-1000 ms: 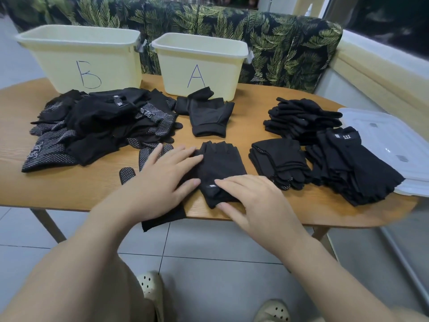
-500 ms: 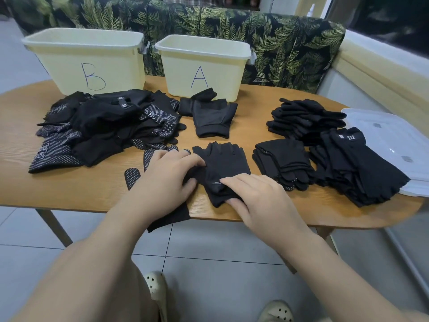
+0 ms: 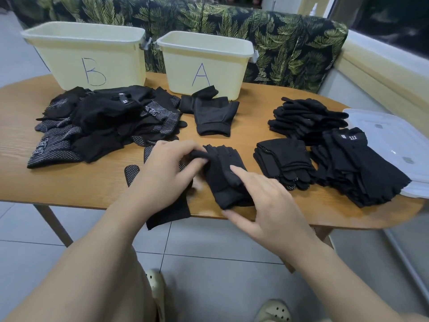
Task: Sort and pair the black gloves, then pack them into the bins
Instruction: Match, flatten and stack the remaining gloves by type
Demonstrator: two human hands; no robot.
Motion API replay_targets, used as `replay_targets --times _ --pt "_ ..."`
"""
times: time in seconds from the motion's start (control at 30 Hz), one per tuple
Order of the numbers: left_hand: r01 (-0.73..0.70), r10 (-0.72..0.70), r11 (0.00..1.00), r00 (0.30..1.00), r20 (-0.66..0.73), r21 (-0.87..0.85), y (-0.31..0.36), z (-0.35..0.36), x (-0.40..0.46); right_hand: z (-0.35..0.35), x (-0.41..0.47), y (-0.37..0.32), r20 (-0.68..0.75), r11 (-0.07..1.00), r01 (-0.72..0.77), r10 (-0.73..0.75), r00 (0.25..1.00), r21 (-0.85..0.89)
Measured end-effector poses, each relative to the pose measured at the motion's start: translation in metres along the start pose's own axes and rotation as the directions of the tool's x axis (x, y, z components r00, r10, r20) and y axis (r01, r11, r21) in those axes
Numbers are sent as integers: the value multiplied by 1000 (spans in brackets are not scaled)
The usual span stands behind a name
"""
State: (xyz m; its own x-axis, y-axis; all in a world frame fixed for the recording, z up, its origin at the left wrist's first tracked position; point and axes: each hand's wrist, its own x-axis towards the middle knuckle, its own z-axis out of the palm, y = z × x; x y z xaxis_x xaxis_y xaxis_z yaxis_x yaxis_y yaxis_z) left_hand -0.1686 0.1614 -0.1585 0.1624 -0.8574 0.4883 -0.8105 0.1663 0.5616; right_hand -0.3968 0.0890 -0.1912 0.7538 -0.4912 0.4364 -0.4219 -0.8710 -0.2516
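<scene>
Leftmost, a loose heap of unsorted gloves [image 3: 104, 126] is lying on the worktop [image 3: 69, 189] below bin B [image 3: 88, 54], with bin A [image 3: 204, 63] just beside it to the right. Nearer, the left hand [image 3: 164, 177] is pinching a fold of the fingerless glove pair [image 3: 222, 175] with curled fingers, covering a dotted glove [image 3: 167, 212] that is hanging over the front edge. The right hand [image 3: 269, 205] is pressing on the pair, forefinger extended and the other fingers loosely spread. Likely risk: lifting the pair could be dragging that overhanging glove off onto the floor, or separating the two halves. Rightward, folded stacks [image 3: 348, 159] are crowding the worktop up to a clear lid [image 3: 394, 145], so open room is lying mostly in the middle, toward the bins.
</scene>
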Motion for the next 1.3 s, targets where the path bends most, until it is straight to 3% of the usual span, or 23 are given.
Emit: replay_targets --times 0.23,0.33,0.43,0.57,0.67,0.9,1.03,1.17,1.3 --pt "2 -7 998 996 -84 -64 14 4 1 11 5 -4 -200 999 -51 53 978 12" --pt "4 -15 994 995 -101 -106 19 4 1 9 5 -3 -247 977 -86 134 960 195" --pt "0 -25 979 993 -119 -205 20 4 3 -2 7 -1 -206 898 -76 180 962 433" --pt "-44 17 976 992 -128 -213 25 3 1 -21 8 3 -155 858 -48 147 977 511" --pt "-62 57 975 998 -31 -213 31 -4 8 -34 6 8 -153 861 -33 128 980 507" --pt "-303 282 945 946 162 126 90 -13 25 -64 2 18 -113 852 -33 107 988 523" --pt "-183 171 983 955 241 25 112 -11 45 -77 -8 23 -66 774 -121 205 976 621" --pt "-162 161 987 929 333 -25 135 -7 59 -91 -18 25 -81 730 -161 284 956 665" --pt "-153 202 976 906 373 -157 157 -2 74 -104 -25 30 -161 548 -114 429 889 829"
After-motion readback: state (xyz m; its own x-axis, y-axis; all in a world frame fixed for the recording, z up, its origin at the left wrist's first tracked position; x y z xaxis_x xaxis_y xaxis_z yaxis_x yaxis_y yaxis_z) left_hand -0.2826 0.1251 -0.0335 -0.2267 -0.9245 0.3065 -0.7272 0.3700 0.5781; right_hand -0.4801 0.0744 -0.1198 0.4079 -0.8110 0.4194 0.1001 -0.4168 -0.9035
